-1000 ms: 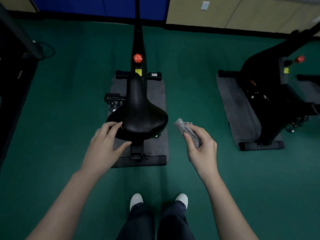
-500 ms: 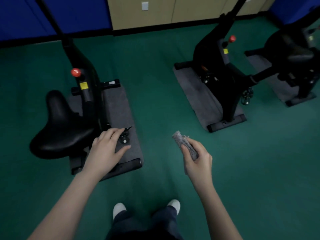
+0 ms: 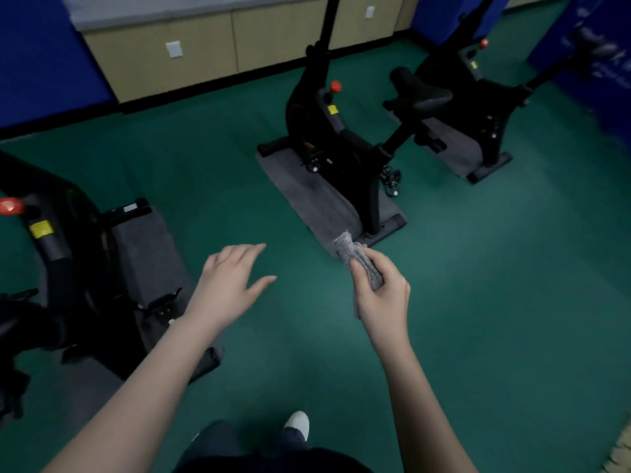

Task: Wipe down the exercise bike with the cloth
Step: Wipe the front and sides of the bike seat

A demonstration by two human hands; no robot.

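Dark green carpet-like floor (image 3: pixel 495 302) fills the room, running up to beige wall panels (image 3: pixel 205 52) at 12 o'clock with a black skirting strip below them. Blue panels (image 3: pixel 41 56) stand at 10 o'clock and at 2 o'clock.

The nearest exercise bike (image 3: pixel 68 254) sits at 9 o'clock on a grey mat (image 3: pixel 146 247), cut off by the frame edge. A second bike (image 3: pixel 334 148) stands at 12 o'clock on its own mat, and a third bike (image 3: pixel 478 97) at 1 o'clock.

The right hand (image 3: pixel 382 295) has its fingers curled round a bunched grey cloth (image 3: pixel 355 257) — held in the air just right of centre, its frayed end poking up past the thumb, touching no bike. The left hand (image 3: pixel 228 285) holds nothing — fingers straight and spread, over bare floor, just beside the nearest mat. A white shoe (image 3: pixel 297 423) shows at 6 o'clock.
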